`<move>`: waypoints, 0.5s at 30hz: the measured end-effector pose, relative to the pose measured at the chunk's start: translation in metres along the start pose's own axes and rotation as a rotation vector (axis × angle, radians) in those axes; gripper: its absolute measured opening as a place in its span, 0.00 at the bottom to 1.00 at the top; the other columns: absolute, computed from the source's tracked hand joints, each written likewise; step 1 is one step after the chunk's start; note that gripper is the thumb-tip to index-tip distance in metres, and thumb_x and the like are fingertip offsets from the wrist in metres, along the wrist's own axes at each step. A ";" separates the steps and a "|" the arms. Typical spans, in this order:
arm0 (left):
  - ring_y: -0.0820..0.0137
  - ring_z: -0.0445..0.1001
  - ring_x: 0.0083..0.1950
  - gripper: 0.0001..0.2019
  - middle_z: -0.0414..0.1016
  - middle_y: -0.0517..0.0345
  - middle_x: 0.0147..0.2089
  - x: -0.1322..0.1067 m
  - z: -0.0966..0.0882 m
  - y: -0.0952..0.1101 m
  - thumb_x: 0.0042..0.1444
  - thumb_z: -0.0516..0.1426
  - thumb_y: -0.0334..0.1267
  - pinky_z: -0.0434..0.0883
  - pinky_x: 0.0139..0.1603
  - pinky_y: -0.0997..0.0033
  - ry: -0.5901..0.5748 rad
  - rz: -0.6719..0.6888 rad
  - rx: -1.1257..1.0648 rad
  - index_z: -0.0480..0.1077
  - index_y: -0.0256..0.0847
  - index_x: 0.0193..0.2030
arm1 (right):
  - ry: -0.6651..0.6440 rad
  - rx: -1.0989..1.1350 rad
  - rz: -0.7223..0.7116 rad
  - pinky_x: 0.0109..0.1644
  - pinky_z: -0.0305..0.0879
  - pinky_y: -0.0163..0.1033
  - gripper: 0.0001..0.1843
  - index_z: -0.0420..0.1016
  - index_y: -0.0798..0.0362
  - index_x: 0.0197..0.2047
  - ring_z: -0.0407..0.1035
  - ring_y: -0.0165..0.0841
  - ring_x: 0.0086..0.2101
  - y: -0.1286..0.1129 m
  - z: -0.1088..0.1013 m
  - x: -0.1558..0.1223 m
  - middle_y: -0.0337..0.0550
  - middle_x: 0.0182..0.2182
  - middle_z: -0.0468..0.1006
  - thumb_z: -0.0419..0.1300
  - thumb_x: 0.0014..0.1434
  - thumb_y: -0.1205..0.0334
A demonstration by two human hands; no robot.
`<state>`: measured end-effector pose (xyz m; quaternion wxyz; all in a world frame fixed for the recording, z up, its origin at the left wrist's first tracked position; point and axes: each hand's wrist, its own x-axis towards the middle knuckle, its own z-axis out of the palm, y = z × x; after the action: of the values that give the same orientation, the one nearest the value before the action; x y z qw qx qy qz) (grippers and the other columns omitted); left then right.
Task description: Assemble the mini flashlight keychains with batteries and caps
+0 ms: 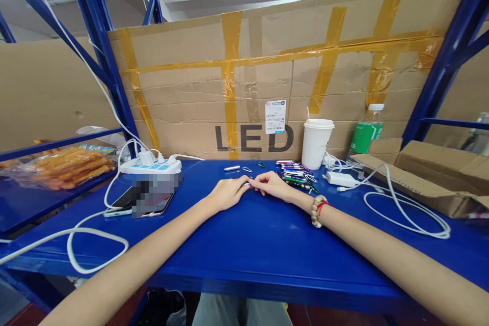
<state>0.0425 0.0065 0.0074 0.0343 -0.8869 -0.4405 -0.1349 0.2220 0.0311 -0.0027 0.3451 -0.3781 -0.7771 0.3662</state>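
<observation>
My left hand [229, 193] and my right hand [272, 185] meet fingertip to fingertip over the blue tabletop [252, 244]. A small shiny piece [247, 184] is pinched between them; the fingers cover most of it, so its kind is unclear. Just beyond lie a silver tube [232, 168], a silver carabiner clip [247, 169] and a dark green clip [261, 165]. Close to my right hand is a pile of slim metallic tubes [296, 170] with clips, in purple, silver, green and other colours.
At left, a white power strip [153, 165] with plugged-in cables stands behind phones [132, 196]. On the right are a white paper cup [317, 145], a green-labelled bottle [367, 132], a white adapter [341, 179] with looped cable, and an open cardboard box [428, 178]. Cardboard [183, 107] walls the back.
</observation>
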 end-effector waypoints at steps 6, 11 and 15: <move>0.63 0.74 0.42 0.14 0.75 0.56 0.42 0.000 0.001 -0.001 0.63 0.39 0.43 0.68 0.38 0.67 0.000 0.002 0.008 0.60 0.44 0.46 | -0.001 0.000 0.012 0.23 0.50 0.32 0.27 0.69 0.57 0.20 0.55 0.23 0.17 -0.003 0.000 -0.002 0.34 0.13 0.63 0.56 0.46 0.38; 0.63 0.74 0.42 0.14 0.75 0.56 0.42 0.000 0.001 -0.001 0.63 0.39 0.43 0.68 0.38 0.68 0.001 0.008 0.018 0.60 0.44 0.46 | -0.003 0.006 -0.002 0.23 0.50 0.32 0.27 0.69 0.57 0.19 0.55 0.23 0.17 -0.002 0.000 0.000 0.34 0.14 0.64 0.56 0.46 0.39; 0.63 0.74 0.42 0.14 0.75 0.56 0.42 0.000 0.000 -0.001 0.63 0.39 0.43 0.69 0.38 0.67 -0.006 0.006 0.018 0.60 0.44 0.46 | -0.006 0.011 -0.006 0.23 0.49 0.32 0.26 0.70 0.57 0.20 0.55 0.23 0.17 -0.001 0.000 0.000 0.34 0.14 0.63 0.56 0.47 0.39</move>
<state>0.0422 0.0069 0.0073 0.0411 -0.8883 -0.4390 -0.1283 0.2219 0.0302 -0.0019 0.3460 -0.3726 -0.7772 0.3707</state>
